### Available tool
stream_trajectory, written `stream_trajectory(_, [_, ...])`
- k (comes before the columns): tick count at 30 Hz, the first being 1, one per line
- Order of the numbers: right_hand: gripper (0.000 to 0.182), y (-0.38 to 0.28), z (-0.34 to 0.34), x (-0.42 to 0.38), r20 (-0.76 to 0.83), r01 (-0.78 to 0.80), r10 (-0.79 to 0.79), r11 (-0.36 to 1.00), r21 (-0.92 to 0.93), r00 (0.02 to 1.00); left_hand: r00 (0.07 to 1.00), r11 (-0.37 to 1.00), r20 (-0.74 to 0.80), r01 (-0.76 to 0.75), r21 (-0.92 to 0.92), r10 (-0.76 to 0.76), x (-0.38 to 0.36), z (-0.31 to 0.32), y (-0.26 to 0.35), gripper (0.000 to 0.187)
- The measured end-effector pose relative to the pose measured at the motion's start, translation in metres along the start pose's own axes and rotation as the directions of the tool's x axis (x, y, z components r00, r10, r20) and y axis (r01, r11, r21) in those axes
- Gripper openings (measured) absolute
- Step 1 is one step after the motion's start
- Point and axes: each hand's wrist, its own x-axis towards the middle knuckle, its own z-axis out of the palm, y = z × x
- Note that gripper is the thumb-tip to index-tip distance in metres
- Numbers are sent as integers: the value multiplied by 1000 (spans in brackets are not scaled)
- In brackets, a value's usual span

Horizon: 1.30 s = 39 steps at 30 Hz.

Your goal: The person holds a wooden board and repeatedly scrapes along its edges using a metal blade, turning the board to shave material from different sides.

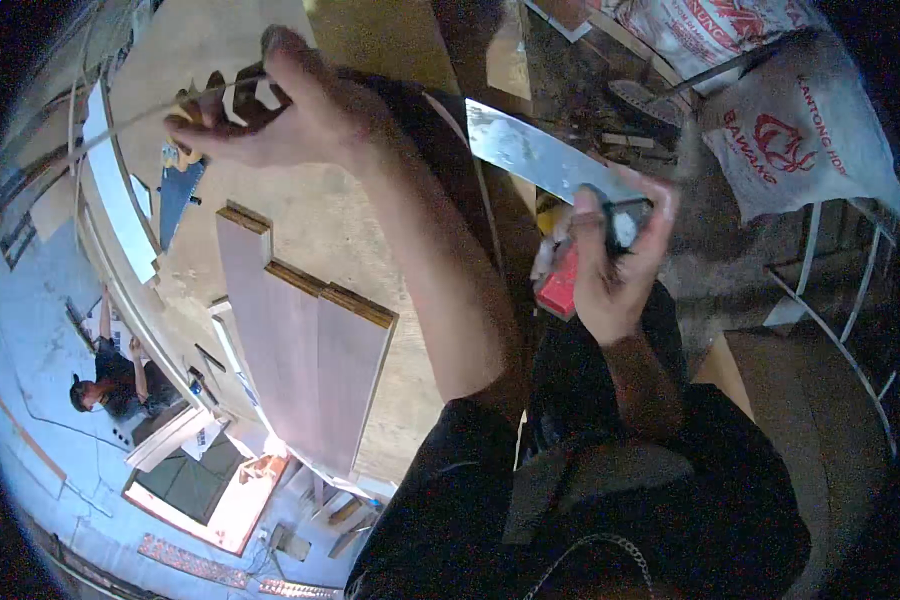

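Note:
My left hand [295, 110] is raised over the plywood surface [360, 230], its thumb and fingers apart and partly in shadow. A thin strip [160, 115] crosses the view at its fingers. My right hand [620, 265] is closed around the dark handle of a tool with a wide silver blade [530, 150], which points up and left. Against that hand is a red block-like thing [558, 285], blurred. Several joined wooden planks [305, 350] with a stepped end lie below my left hand. Near its fingertips rests a handsaw [178, 200] with an orange handle.
Printed white sacks [805, 130] stand at the upper right, above a bent metal frame [840, 330]. Wood scraps [640, 140] lie on the floor by a sandal-like shoe [645, 100]. Beyond the plywood, a person [120, 385] in dark clothes is on the pale floor.

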Motion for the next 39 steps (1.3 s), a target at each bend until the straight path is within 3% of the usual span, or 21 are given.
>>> stream_trajectory(1, [33,-4,-6,-11,-13,-134,137,984,119,990,999,999,-8,-50,0,50,0,0,-4,64])
stream_trajectory(2, [35,-8,-14,-21,-5,-258,267,937,234,964,998,998,-16,-63,-2,63,0,1,-7,67])
stream_trajectory(3, [35,-10,-25,-32,3,-247,253,942,229,968,998,998,-14,-54,-12,54,1,1,-7,71])
stream_trajectory(4, [39,-12,-39,-45,-6,-381,417,836,394,909,999,999,6,-34,-7,34,3,1,-5,74])
stream_trajectory(6, [42,-6,-76,-76,26,-491,566,690,531,824,997,1000,74,20,1,-20,-1,-1,-4,80])
stream_trajectory(8, [36,16,-110,-96,-179,-512,600,775,369,780,988,997,138,75,5,-75,-5,-2,2,87])
stream_trajectory(12, [41,-40,-141,-80,-84,-550,626,735,395,775,957,988,246,149,39,-154,-11,-7,10,100])
stream_trajectory(15, [36,-49,-148,-66,-128,-506,585,776,378,801,957,984,239,143,107,-165,-8,-12,24,107])
stream_trajectory(19, [32,-55,-159,-40,-350,-357,446,888,291,824,961,970,216,125,209,-170,-8,-14,22,112])
stream_trajectory(22, [28,-72,-189,4,-613,-153,200,980,129,765,953,949,228,132,286,-202,-5,-12,26,117])
stream_trajectory(24, [27,-87,-211,38,-717,-18,-4,1000,-23,697,961,931,252,14,363,-113,-6,-9,27,120])
stream_trajectory(25, [20,-82,-223,47,-242,99,-403,663,-742,883,969,932,225,11,362,-99,-8,-7,23,121])
stream_trajectory(26, [30,-58,-219,59,-415,-38,-152,909,-415,897,972,929,213,11,371,-97,-11,-6,22,121])
stream_trajectory(27, [41,-61,-182,80,-548,-138,113,990,-4,829,972,925,220,-10,381,-80,-12,-5,25,120])
stream_trajectory(28, [39,-39,-160,99,-483,-58,152,977,205,862,973,920,226,-37,390,-57,-11,-3,26,119])
stream_trajectory(30, [37,-18,-96,130,-184,8,-13,999,-31,983,973,906,233,-100,410,1,-9,-1,24,119])
stream_trajectory(33, [32,-1,-28,163,328,129,-99,989,-71,939,958,878,266,-215,428,105,-16,-6,18,119])
stream_trajectory(34, [32,-1,-18,169,352,133,-101,989,-67,930,944,867,271,-289,406,188,-15,-3,20,119])
stream_trajectory(36, [32,-9,-2,174,557,36,-50,999,36,829,946,803,280,-294,518,165,-15,-4,27,119])
stream_trajectory(38, [31,1,4,179,582,16,-30,999,30,812,876,911,476,-129,393,-81,-5,-9,25,117])
stream_trajectory(39, [31,3,7,178,589,-2,-15,1000,28,808,862,907,493,-106,407,-121,0,-12,35,92])
